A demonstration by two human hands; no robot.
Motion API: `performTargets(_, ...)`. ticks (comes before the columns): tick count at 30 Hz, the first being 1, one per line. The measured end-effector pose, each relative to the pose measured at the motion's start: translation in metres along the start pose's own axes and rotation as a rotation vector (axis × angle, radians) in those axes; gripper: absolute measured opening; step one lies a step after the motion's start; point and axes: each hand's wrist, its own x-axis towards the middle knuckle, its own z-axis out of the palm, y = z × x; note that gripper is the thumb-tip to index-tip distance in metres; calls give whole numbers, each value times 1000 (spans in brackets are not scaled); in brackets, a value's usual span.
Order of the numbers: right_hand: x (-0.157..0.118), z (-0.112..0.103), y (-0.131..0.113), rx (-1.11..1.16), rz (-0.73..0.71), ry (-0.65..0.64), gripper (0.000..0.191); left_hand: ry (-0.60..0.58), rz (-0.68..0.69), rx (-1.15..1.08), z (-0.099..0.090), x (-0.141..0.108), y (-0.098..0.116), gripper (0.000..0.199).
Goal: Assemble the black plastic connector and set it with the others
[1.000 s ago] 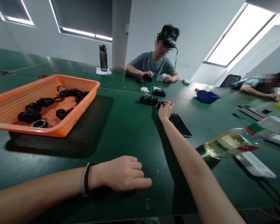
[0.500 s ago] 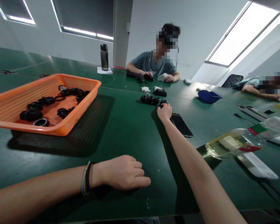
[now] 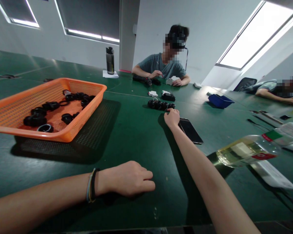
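My left hand [image 3: 127,178] rests on the green table with its fingers loosely curled into a fist and no object showing in it. Farther out, my right hand [image 3: 172,118] lies on the table at the right end of a row of black round parts [image 3: 158,105]. Its bent fingers are right at the last part; whether they grip it cannot be made out. Just right of that hand lies a dark smartphone [image 3: 191,131]. An orange basket [image 3: 68,136] on the left holds several similar black parts and rings [image 3: 45,128].
A bottle of yellow liquid [image 3: 244,151] lies by my right forearm, near a white power strip [image 3: 272,174]. Beyond are a blue bin [image 3: 220,101], small white and black pieces [image 3: 168,96] and a dark drinking bottle [image 3: 110,60]. A person [image 3: 169,66] sits opposite; another is far right.
The black part at my right fingers has moved left against the end of the row. My right hand has drawn back slightly from it. The left hand has barely moved.
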Motion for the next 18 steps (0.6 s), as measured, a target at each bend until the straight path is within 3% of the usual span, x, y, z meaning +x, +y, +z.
performTargets(6,-41,-10,-33,50,-235,-64,15,89,65,29,2,-3,-1,16)
performTargets(8,-66,-14,-49,78,-399,-113,8,129,92,73,1,-5,-2,20)
performTargets(12,-126,-29,-77,84,-686,-293,19,149,91,196,-15,-14,-11,25)
performTargets(15,-168,-48,-91,121,-935,-550,17,102,-89,263,-43,-20,-23,17)
performTargets(18,-199,-71,-101,153,-1261,-841,9,121,-535,359,-81,-29,-41,21)
